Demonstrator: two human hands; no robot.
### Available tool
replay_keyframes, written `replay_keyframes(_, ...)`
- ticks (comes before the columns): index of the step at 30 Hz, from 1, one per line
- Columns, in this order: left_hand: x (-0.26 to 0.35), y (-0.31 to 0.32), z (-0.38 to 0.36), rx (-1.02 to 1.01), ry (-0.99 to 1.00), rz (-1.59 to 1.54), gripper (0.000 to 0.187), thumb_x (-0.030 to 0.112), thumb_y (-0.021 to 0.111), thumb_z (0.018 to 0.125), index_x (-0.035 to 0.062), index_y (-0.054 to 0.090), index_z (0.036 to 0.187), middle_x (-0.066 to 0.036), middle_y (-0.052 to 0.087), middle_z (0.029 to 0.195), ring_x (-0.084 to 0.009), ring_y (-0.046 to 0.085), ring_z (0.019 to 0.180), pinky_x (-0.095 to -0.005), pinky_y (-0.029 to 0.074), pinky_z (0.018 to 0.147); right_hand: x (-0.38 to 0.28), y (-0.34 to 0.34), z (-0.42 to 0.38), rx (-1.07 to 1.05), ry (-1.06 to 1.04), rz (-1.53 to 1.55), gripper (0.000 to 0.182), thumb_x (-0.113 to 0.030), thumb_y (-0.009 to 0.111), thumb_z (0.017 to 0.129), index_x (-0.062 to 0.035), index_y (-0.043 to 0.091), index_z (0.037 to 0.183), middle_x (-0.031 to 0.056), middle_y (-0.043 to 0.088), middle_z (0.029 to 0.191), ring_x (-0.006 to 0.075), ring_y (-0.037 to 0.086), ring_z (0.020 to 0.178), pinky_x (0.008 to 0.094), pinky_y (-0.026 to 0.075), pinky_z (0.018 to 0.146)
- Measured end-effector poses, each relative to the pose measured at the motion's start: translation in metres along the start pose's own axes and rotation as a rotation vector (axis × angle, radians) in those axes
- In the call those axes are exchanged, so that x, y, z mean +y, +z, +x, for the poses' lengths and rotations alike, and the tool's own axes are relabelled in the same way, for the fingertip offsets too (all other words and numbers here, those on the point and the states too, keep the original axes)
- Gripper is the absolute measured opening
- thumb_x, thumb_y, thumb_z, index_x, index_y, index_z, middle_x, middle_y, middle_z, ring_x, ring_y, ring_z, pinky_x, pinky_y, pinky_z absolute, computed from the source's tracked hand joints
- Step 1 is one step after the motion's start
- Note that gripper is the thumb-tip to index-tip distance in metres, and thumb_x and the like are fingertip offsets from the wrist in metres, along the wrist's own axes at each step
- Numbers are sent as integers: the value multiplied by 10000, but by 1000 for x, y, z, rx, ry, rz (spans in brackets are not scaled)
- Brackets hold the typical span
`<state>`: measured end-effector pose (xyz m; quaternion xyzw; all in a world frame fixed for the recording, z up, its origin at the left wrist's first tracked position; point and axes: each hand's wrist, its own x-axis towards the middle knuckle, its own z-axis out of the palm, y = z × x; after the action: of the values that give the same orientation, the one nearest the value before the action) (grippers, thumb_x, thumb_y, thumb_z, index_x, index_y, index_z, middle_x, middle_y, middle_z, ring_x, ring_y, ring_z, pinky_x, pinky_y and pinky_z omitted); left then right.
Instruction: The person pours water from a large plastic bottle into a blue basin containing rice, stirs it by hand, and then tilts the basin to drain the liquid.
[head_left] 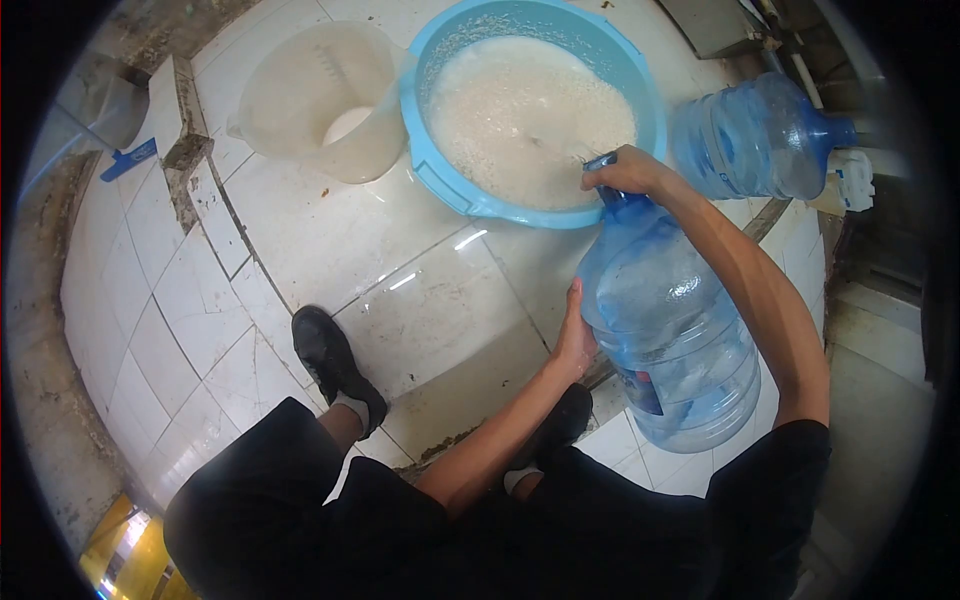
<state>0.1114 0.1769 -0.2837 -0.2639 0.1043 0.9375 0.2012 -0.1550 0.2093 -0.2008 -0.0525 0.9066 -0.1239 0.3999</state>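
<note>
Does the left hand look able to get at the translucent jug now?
Likely not while the left hand supports the big bottle, though open tiled floor leads toward the jug.

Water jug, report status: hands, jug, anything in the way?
Right hand gripping jug at the neck, left hand against its side. Jug tilted, neck at blue basin rim. Nothing seen blocking between them.

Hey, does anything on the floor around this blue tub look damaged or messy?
Yes. Left of the cloudy pitcher, the end of the tiled ledge looks chipped, with rough, dark material exposed. A small brown speck also stands out on the pale tile below the pitcher.
</note>
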Motion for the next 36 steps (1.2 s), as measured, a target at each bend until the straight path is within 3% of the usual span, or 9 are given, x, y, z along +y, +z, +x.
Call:
replay_keyframes(3,0,-1,1,-25,-3,9,953,780,348,940,91,223,1586,-136,311,1610,-303,317,1471,-497,275,1193,1,2,1,44,-16,23,456,-416,788,665,17,748,801,122,708,771,226,664,711,317,504,682)
replay_keyframes(5,-3,-3,2,2,6,7,948,779,339,942,94,222,1587,-137,316,1608,-303,321,1469,-502,276,1192,-4,-2,-3,2,20,-14,623,-491,797,607,45,749,919,194,725,931,291,685,856,347,520,765)
replay_keyframes(9,1,-2,-1,-24,-48,-97,855,710,428,966,131,226,1562,-106,309,1599,-277,314,1468,-480,272,1192,-6,-4,-5,-7,11,-37,599,-478,798,611,37,751,912,192,724,930,286,684,853,349,518,761)
replay_keyframes(15,-1,-5,1,-51,-13,-54,884,714,405,971,105,195,1576,-121,289,1609,-282,304,1473,-460,261,1199,-4,-2,-3,19,6,-30,587,-492,798,615,23,754,894,181,727,922,287,683,845,342,516,745)
replay_keyframes(17,0,-1,-1,-11,-21,6,922,764,322,957,88,244,1579,-135,342,1594,-301,337,1458,-483,281,1190,-8,-5,-7,-37,24,-17,621,-505,801,609,36,753,908,186,729,924,292,688,847,339,521,754)
replay_keyframes(20,-2,-6,1,-93,-10,-71,887,714,402,972,107,187,1581,-124,274,1618,-285,282,1484,-457,250,1203,0,0,1,6,17,-17,646,-508,806,605,49,751,927,192,731,935,297,693,850,340,527,771)
replay_keyframes(29,-10,-14,8,-52,-20,-118,826,693,426,976,143,216,1556,-108,294,1596,-287,302,1468,-485,249,1201,3,1,5,-7,-10,3,655,-502,810,603,56,748,941,196,730,951,300,694,856,345,531,777)
replay_keyframes(32,-3,-3,2,5,-31,-39,923,765,338,952,90,255,1576,-130,342,1593,-310,346,1450,-485,282,1192,-4,-4,-3,-47,26,5,666,-501,809,605,63,745,953,203,727,961,303,695,874,346,530,779)
replay_keyframes(36,-8,-8,6,22,19,-10,922,764,339,953,85,260,1573,-133,348,1589,-309,355,1444,-487,285,1190,0,-1,1,-10,9,-4,673,-499,809,608,71,742,960,210,725,967,306,695,881,346,530,784)
